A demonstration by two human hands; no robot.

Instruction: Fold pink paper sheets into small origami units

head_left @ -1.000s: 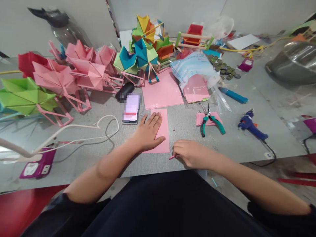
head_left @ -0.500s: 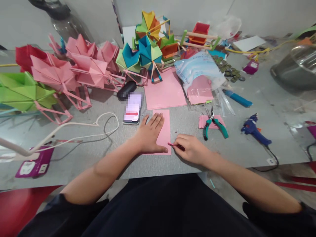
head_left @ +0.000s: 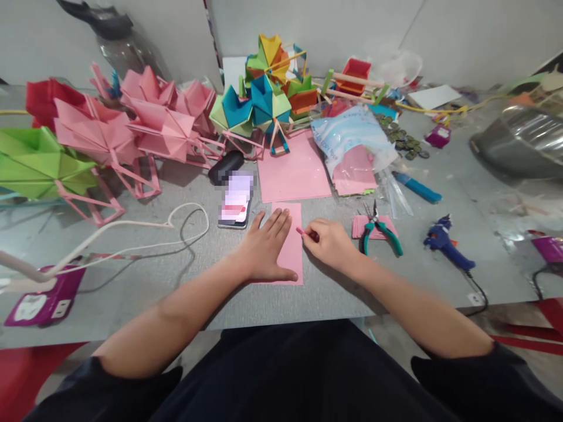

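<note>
A pink sheet of paper [head_left: 292, 258] lies upright on the grey table in front of me. My left hand [head_left: 269, 243] presses flat on it with the fingers spread and the thumb stretched toward its right edge. Beside that edge, my right hand [head_left: 328, 241] is closed in a pinch around a thin pink stick-like piece [head_left: 299, 230]. Its tip points left over the paper's right edge, and the rest is hidden in my fingers, so its exact kind is unclear. Further right, pliers with teal handles [head_left: 389, 235] rest on a small stack of pink paper pieces [head_left: 361, 226].
Folded paper lanterns, pink [head_left: 162, 132] and green [head_left: 48, 161], crowd the back left. A phone [head_left: 237, 202] and larger pink sheets [head_left: 292, 170] lie beyond my hands. At right are a blue glue gun [head_left: 446, 243] and a blue cutter [head_left: 417, 187]. A white cable [head_left: 145, 221] loops at left.
My right hand has slid away from me along the paper's right edge with the pink piece. My left hand stays flat on the sheet. The whole view has shifted slightly.
</note>
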